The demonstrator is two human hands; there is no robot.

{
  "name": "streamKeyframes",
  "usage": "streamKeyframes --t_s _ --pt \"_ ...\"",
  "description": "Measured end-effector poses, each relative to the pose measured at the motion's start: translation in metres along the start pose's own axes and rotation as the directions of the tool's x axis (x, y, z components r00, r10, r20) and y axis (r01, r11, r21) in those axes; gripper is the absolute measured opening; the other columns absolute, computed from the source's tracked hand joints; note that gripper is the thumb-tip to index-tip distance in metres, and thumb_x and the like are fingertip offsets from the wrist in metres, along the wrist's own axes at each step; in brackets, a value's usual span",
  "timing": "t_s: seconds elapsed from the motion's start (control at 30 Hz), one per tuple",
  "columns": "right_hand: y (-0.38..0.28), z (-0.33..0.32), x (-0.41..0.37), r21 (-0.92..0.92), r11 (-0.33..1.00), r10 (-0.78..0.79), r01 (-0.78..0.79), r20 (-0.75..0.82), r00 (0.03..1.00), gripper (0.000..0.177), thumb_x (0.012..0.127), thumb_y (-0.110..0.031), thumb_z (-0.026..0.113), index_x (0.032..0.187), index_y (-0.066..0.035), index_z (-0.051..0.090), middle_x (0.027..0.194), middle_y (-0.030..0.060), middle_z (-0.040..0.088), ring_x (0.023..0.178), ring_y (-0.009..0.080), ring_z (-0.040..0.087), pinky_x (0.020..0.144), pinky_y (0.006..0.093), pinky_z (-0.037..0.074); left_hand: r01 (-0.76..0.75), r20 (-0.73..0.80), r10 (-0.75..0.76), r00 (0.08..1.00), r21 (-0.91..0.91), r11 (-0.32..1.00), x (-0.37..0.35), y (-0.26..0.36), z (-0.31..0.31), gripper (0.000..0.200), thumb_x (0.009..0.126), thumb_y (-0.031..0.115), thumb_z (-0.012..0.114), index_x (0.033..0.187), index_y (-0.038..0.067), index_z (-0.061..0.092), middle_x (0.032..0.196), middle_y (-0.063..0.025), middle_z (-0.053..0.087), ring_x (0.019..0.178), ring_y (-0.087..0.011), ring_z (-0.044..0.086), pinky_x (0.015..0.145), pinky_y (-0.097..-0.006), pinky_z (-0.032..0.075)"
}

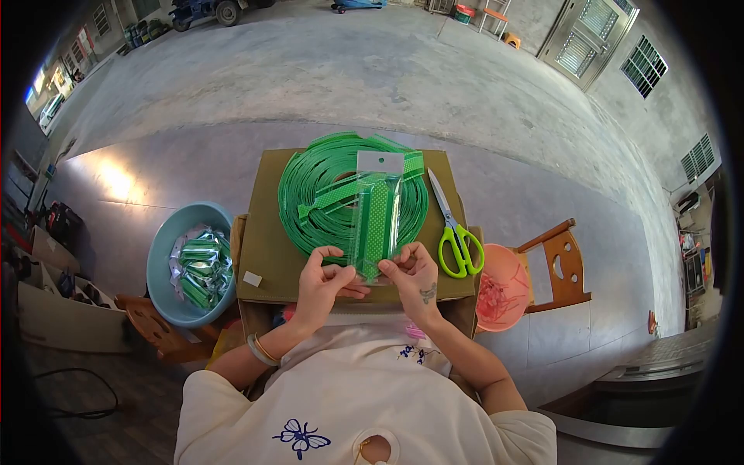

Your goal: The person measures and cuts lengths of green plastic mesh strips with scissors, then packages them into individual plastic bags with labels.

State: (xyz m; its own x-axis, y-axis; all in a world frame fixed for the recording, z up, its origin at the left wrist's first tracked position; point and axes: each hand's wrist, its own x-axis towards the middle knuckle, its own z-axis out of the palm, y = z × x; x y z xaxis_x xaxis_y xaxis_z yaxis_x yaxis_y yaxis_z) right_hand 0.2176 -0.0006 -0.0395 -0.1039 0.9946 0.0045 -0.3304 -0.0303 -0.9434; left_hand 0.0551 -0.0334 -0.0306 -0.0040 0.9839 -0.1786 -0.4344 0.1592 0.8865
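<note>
Concrete yard, cardboard box (267,256) as worktop, left hand (322,280) and right hand (412,275) each pinching clear packet (377,213) of green ribbon above ribbon coil (310,186), green scissors (456,232) beside, blue basin (164,256) of packets at left.

Grey concrete floor (387,77) stretching far ahead of me, wooden chair (562,263) near my right, metal door (585,35) and barred window (643,66) far right, bright glare at left

Cream short-sleeved cotton top (364,403), blue embroidered butterfly (301,436) on it. Pale grey round bangle (256,350) plus thin gold bracelet (267,353) down-wrist from the left hand (322,283) fingers (325,260). Small dark tattoo (428,293) behind the right hand (411,279) fingers.
</note>
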Motion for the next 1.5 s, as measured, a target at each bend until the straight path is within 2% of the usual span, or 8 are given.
streamKeyframes --t_s 0.1,0.43,0.7,0.87,0.97,1.13,1.27,1.5 --pt "-0.016 0.003 -0.001 -0.02 0.999 -0.029 0.029 -0.008 1.0 0.026 0.079 0.002 0.064 0.084 -0.006 0.039 0.077 0.0023 0.055 0.068 0.0071 0.057 0.059 0.0211 0.052 0.024 0.041 -0.021 0.999 -0.081 0.996 -0.001 0.008 -0.004 0.039 0.088 0.009 0.053 0.119 -0.001 0.032 0.075 -0.013 0.062 0.061 -0.0248 0.065 0.051 -0.0296 0.054" --pt "-0.02 0.011 -0.001 -0.04 0.995 -0.088 0.09 0.037 0.995 0.017 0.086 -0.001 0.054 0.09 -0.003 0.038 0.084 0.014 0.063 0.074 0.0172 0.063 0.066 0.0276 0.054 -0.149 0.157 0.098 0.983 0.352 0.924 0.011 0.029 -0.011 0.015 0.086 0.005 0.057 0.095 -0.007 0.059 0.075 -0.0104 0.062 0.059 -0.0171 0.064 0.049 -0.0245 0.052" --pt "-0.04 -0.044 0.024 -0.196 0.956 -0.248 0.22 -0.136 0.959 0.017 0.091 -0.007 0.048 0.105 0.0 0.041 0.086 0.0163 0.064 0.073 0.0183 0.064 0.067 0.0269 0.053 -0.336 -0.565 0.464 0.682 0.322 0.885 0.038 0.072 -0.189 0.016 0.087 0.012 0.056 0.089 -0.004 0.054 0.073 -0.01 0.059 0.06 -0.0194 0.064 0.046 -0.0243 0.052" --pt "-0.042 -0.091 0.036 -0.586 0.793 -0.312 0.169 -0.151 0.938 0.009 0.085 -0.004 0.054 0.093 0.0 0.053 0.087 0.0097 0.064 0.081 0.0148 0.06 0.065 0.0264 0.048 0.266 -0.913 0.056 0.404 0.176 0.948 -0.005 0.029 -0.287 0.073 0.079 0.013 0.066 0.131 -0.007 0.019 0.112 -0.0271 0.049 0.085 -0.0322 0.061 0.065 -0.0345 0.054" --pt "-0.035 -0.108 0.033 -0.85 0.518 -0.331 0.092 -0.1 0.938 0.01 0.08 -0.004 0.059 0.089 -0.001 0.056 0.082 0.0107 0.062 0.077 0.0226 0.06 0.066 0.0312 0.046 0.618 -0.732 0.636 0.244 0.623 0.48 0.004 -0.01 -0.359 0.077 0.075 0.012 0.068 0.134 -0.004 0.023 0.117 -0.0307 0.045 0.103 -0.0369 0.052 0.087 -0.0385 0.046" --pt "-0.006 -0.114 0.035 -0.966 0.168 -0.467 0.198 0.099 0.879 0.012 0.074 -0.008 0.062 0.084 -0.004 0.059 0.089 0.0115 0.055 0.089 0.0295 0.049 0.078 0.0396 0.038 -0.042 -0.255 0.664 0.703 0.917 0.397 0.073 0.068 -0.215 0.035 0.083 0.017 0.06 0.113 0.0 0.056 0.113 -0.0131 0.058 0.104 -0.0273 0.055 0.09 -0.0363 0.04" --pt "0.002 -0.104 0.036 -0.98 0.077 -0.543 0.182 0.112 0.832 0.013 0.071 -0.005 0.063 0.082 -0.004 0.056 0.088 0.0109 0.052 0.088 0.0301 0.049 0.074 0.0407 0.04 -0.484 0.323 0.537 0.779 0.854 0.19 0.135 0.08 -0.058 0.036 0.083 0.024 0.061 0.111 0.002 0.056 0.112 -0.0148 0.058 0.107 -0.0301 0.052 0.092 -0.0371 0.039" --pt "0.004 -0.102 0.038 -0.988 0.083 -0.56 0.133 0.064 0.826 0.011 0.071 -0.007 0.062 0.081 -0.005 0.057 0.089 0.0108 0.053 0.087 0.0289 0.05 0.074 0.039 0.04 -0.331 0.354 0.246 0.902 0.934 -0.132 0.219 0.026 0.062 0.056 0.074 0.044 0.068 0.107 0.0 0.059 0.127 -0.0244 0.045 0.121 -0.0323 0.042 0.097 -0.0369 0.035"
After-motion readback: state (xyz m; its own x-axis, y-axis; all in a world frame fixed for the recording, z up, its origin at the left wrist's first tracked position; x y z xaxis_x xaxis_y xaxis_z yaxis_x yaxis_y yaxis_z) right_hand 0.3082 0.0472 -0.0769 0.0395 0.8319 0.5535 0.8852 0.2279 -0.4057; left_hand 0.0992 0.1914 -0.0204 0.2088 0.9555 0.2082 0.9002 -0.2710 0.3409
